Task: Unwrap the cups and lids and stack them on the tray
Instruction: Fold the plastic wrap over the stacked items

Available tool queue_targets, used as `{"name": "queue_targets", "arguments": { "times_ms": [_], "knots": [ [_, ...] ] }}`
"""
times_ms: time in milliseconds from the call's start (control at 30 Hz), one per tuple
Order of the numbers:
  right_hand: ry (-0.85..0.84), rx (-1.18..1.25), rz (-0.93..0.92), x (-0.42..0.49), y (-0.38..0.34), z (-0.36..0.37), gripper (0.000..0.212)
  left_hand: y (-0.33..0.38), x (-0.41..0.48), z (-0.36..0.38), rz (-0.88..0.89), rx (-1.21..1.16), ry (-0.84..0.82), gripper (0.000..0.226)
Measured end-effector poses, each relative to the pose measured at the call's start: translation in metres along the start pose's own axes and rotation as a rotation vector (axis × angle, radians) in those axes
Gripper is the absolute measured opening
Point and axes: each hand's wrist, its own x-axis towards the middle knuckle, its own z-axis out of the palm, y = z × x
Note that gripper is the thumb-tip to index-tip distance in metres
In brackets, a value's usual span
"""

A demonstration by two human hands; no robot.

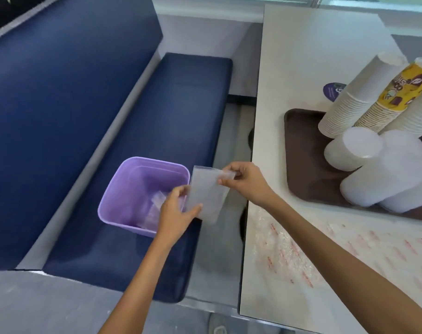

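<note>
Head view, looking down on a booth. Both hands hold one clear plastic wrapper [205, 194] above the near right corner of a purple bin [113, 189]. The left hand [175, 208] pinches the wrapper's lower left edge, thumb on the near face and fingers curled behind it. The right hand [243, 182] pinches the upper right corner between thumb and fingertips. The wrapper hangs flat and empty between the two hands, partly over the bin and partly over the gap beside it. The bin stands on the blue bench seat [176, 104] and already contains crumpled clear wrappers [152, 208].

To the right is a white table [301, 56] bearing a brown tray [306, 160]. On the tray stand nested stacks of cups, bases uppermost: a plain white cup stack [357, 97], beside it a yellow printed cup stack [393, 92], and a third white stack [419, 114] cut off by the frame edge. In front of the cups, also on the tray, are columns of translucent white lids [352, 150], several side by side and touching. A sheet of clear wrap with red print [325, 256] lies on the table nearer the person, just off the tray. A round purple sticker [333, 91] shows on the table behind the cups
</note>
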Motion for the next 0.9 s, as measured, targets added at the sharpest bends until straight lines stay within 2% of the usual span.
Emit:
{"name": "queue_targets", "arguments": {
  "times_ms": [67,133,200,267,367,467,567,733,900],
  "knots": [
    [-0.012,-0.036,-0.061,0.017,-0.004,0.023,0.011,-0.003,0.019,-0.015,0.046,-0.014,0.068,0.046],
    [-0.010,-0.066,-0.095,0.033,-0.008,0.046,0.004,-0.014,0.037,-0.030,0.064,-0.024,0.118,0.034],
    [-0.008,-0.083,-0.111,0.048,-0.009,0.067,0.007,-0.026,0.049,-0.042,0.055,-0.014,0.166,0.019],
    [-0.001,-0.092,-0.117,0.061,-0.008,0.089,0.013,-0.038,0.058,-0.052,0.004,0.013,0.226,0.023],
    [-0.015,-0.086,-0.050,0.074,-0.002,0.119,0.024,-0.061,0.066,-0.061,-0.087,0.009,0.274,0.026],
    [-0.055,-0.058,0.047,0.081,0.006,0.149,0.029,-0.088,0.075,-0.069,-0.174,0.064,0.288,0.010],
    [-0.099,-0.040,0.134,0.084,0.017,0.171,0.039,-0.102,0.080,-0.072,-0.242,0.095,0.317,0.004],
    [-0.237,-0.041,0.319,0.091,0.036,0.196,0.061,-0.117,0.092,-0.073,-0.445,0.145,0.256,0.026],
    [-0.306,-0.118,0.334,0.089,0.042,0.202,0.061,-0.122,0.095,-0.072,-0.611,0.131,0.218,0.059]
  ]
}}
